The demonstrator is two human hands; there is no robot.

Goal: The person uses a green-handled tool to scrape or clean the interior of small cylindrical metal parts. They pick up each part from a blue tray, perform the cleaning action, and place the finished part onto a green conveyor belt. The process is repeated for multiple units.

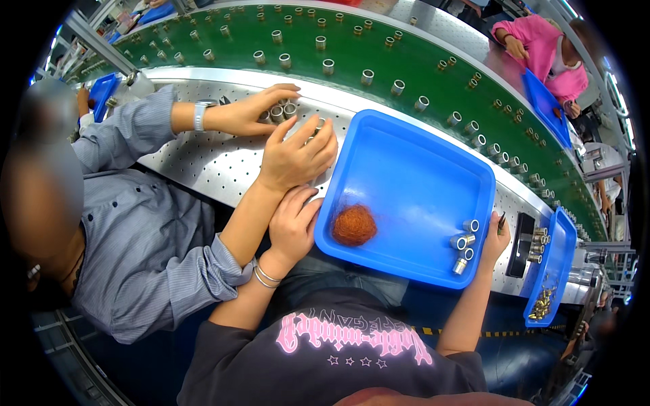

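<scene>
A blue plastic tray (pixel 406 183) lies in front of me, slightly tilted. Inside are a ball of coppery-brown fine wire (pixel 353 224) near its left side and several short metal sleeves (pixel 463 242) in its lower right corner. My left hand (pixel 291 227), two bangles at the wrist, rests at the tray's left rim, fingers loosely bent and apart with nothing seen in them. Outside the right rim, my right hand (pixel 496 242) is closed on a slender dark tool (pixel 502 220), mostly hidden by the fingers.
A co-worker's hands (pixel 298 155) gather several sleeves (pixel 279 113) on the perforated metal bench (pixel 210 162), one forearm crossing close by mine. Beyond runs a green conveyor (pixel 305 57) carrying standing sleeves. At right are a black block (pixel 520 245) and another blue tray (pixel 562 254) with small brass pieces.
</scene>
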